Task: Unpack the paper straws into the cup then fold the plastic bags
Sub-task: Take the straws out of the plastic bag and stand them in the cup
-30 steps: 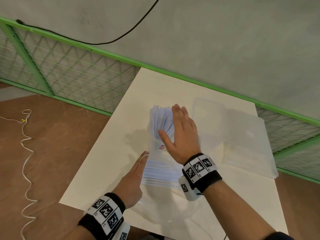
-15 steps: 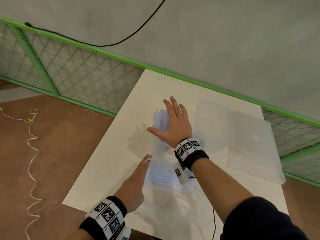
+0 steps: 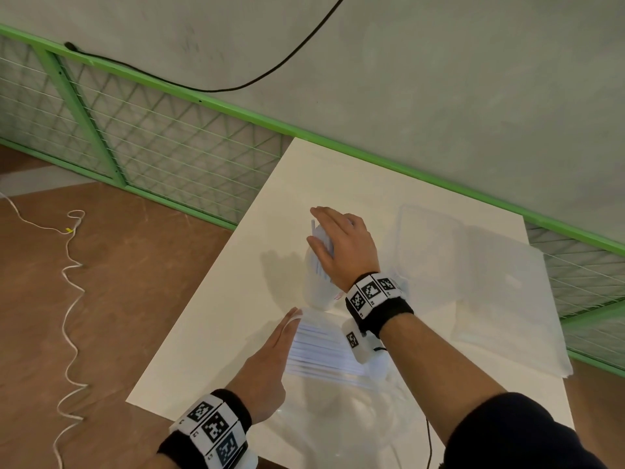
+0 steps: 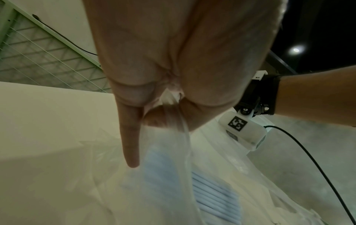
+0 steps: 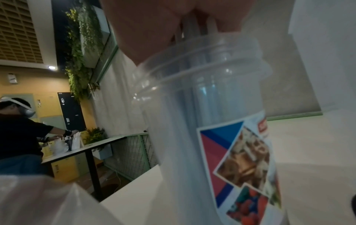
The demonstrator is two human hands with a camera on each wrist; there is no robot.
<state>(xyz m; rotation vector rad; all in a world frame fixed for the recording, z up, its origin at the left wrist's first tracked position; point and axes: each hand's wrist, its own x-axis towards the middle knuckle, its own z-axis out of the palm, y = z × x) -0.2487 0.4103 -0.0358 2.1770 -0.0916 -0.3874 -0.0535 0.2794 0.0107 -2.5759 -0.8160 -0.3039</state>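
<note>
A clear plastic cup (image 3: 316, 289) with a colourful label (image 5: 240, 159) stands on the white table (image 3: 209, 333), filled with pale blue-white paper straws (image 3: 319, 236). My right hand (image 3: 341, 242) sits on top of them, thumb and fingers curled round the straw tops above the rim (image 5: 192, 67). Nearer me lies a clear plastic bag (image 3: 321, 350) still holding several straws (image 4: 215, 194). My left hand (image 3: 287, 330) rests at its left edge. In the left wrist view its thumb and a finger pinch the bag's film (image 4: 173, 118), with the index finger straight.
Flat clear plastic bags (image 3: 500, 289) lie on the right half of the table. A green mesh fence (image 3: 169, 147) runs behind and to the left. A black cable (image 3: 427, 445) hangs by my right forearm. Another person works at a distant table (image 5: 19, 137).
My right hand went from lying flat against the fanned straws to curling over their tops, gathering them into a tighter bundle in the cup. The left hand stays at the bag.
</note>
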